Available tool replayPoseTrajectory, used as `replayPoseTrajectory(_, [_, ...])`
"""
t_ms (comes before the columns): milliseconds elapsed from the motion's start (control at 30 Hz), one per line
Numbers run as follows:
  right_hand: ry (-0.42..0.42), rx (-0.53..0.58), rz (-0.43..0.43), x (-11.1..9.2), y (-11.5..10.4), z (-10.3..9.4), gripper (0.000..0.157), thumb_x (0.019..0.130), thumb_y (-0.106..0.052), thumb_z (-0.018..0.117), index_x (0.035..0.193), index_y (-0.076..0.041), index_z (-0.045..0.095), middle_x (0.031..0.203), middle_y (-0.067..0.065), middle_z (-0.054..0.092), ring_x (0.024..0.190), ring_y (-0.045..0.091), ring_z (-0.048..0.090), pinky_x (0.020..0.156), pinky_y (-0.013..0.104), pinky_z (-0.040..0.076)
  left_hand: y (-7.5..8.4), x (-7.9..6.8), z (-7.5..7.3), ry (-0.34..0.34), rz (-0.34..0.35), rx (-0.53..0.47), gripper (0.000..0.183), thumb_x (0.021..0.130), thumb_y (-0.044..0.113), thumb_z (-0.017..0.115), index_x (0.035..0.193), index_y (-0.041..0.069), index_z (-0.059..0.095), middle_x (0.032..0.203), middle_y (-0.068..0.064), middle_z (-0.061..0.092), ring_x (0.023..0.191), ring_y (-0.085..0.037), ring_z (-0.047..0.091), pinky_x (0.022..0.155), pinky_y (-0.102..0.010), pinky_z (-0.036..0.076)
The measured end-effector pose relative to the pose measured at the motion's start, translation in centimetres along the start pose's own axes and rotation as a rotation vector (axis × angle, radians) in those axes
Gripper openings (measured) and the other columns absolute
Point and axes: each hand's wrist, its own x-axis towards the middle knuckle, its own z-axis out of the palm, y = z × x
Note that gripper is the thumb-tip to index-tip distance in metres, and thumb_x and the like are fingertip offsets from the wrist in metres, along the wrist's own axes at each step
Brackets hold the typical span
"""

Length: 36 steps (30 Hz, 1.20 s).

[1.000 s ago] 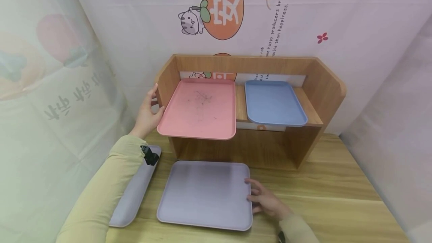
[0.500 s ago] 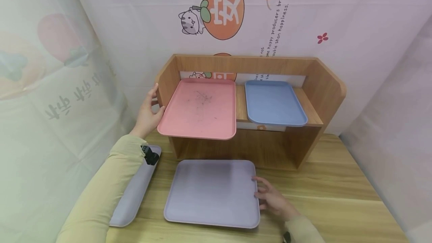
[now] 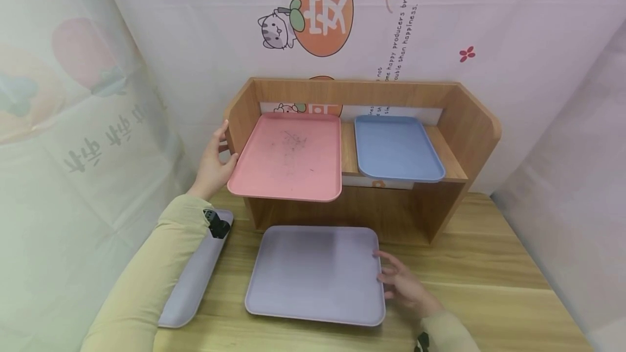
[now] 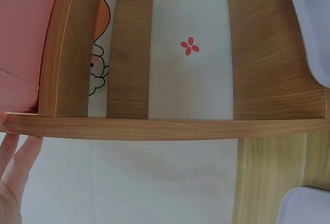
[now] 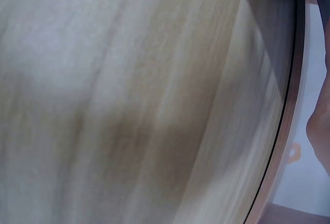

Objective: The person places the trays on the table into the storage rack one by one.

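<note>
A wooden desktop shelf [image 3: 357, 94] stands at the back of the table. My left hand [image 3: 212, 164] grips its left side panel, thumb at the front edge beside the pink tray [image 3: 293, 162]. In the left wrist view, fingers [image 4: 18, 162] lie against the panel's outer side. My right hand [image 3: 406, 287] holds the right rim of a lavender tray [image 3: 315, 276], which lies in front of the shelf, its far edge overlapping the shelf's foot in the head view. Only an edge of the right hand shows in the right wrist view.
On the shelf's upper board, a blue tray [image 3: 398, 148] lies right of the pink one, both jutting past the front edge. Another lavender tray [image 3: 195, 284] sits at the left, partly under the left forearm. Printed cloth [image 3: 195, 26] hangs behind and at both sides.
The right hand and the lavender tray have moved to the right and slightly away, toward the shelf. The left hand, the shelf and the other trays stay where they were.
</note>
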Motion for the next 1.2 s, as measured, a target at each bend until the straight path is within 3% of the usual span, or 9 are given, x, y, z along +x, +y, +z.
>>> replayPoseTrajectory(467, [0.172,0.037,-0.018,-0.2,1.1,-1.0,0.053,0.093,0.003,0.045,0.12,-0.042,0.042,0.098,-0.005,0.059,0.082,0.009,0.064,0.071,0.03,0.058,0.1,0.0,0.0,-0.007,-0.014,-0.006,0.078,0.09,-0.002,0.056,0.151,0.027,0.017,0.136,-0.025,0.038,0.118,-0.046,0.048,0.082,-0.054,0.054])
replayPoseTrajectory(600, [0.268,0.038,-0.008,0.1,1.4,-0.9,0.055,0.092,0.005,0.044,0.133,-0.031,0.035,0.097,-0.004,0.058,0.08,0.011,0.064,0.069,0.03,0.058,0.1,-0.1,-0.1,-0.011,-0.016,-0.01,0.078,0.09,-0.002,0.056,0.151,0.028,0.017,0.136,-0.025,0.037,0.118,-0.045,0.048,0.083,-0.054,0.054])
replayPoseTrajectory(767, [0.431,0.017,0.015,0.7,1.6,-0.4,0.064,0.093,0.008,0.039,0.148,-0.01,0.013,0.101,0.002,0.057,0.077,0.013,0.063,0.069,0.032,0.058,0.1,0.0,0.0,-0.009,-0.002,-0.019,0.078,0.09,-0.003,0.055,0.151,0.027,0.017,0.136,-0.026,0.037,0.118,-0.046,0.048,0.082,-0.054,0.054])
replayPoseTrajectory(967, [0.522,-0.008,0.007,1.3,1.9,0.3,0.064,0.093,0.009,0.039,0.149,-0.007,0.013,0.112,0.01,0.057,0.077,0.011,0.064,0.07,0.033,0.058,-0.1,0.0,-0.1,-0.004,-0.002,-0.014,0.078,0.09,-0.003,0.056,0.151,0.028,0.017,0.136,-0.025,0.037,0.117,-0.046,0.048,0.081,-0.054,0.054])
replayPoseTrajectory(1200, [0.552,0.027,-0.004,2.3,2.7,1.3,0.066,0.092,0.01,0.041,0.149,-0.007,0.013,0.11,0.013,0.055,0.076,0.012,0.062,0.07,0.034,0.059,-0.2,0.1,0.1,-0.011,-0.02,-0.01,0.079,0.09,-0.002,0.056,0.151,0.031,0.016,0.137,-0.024,0.037,0.118,-0.045,0.048,0.082,-0.054,0.054])
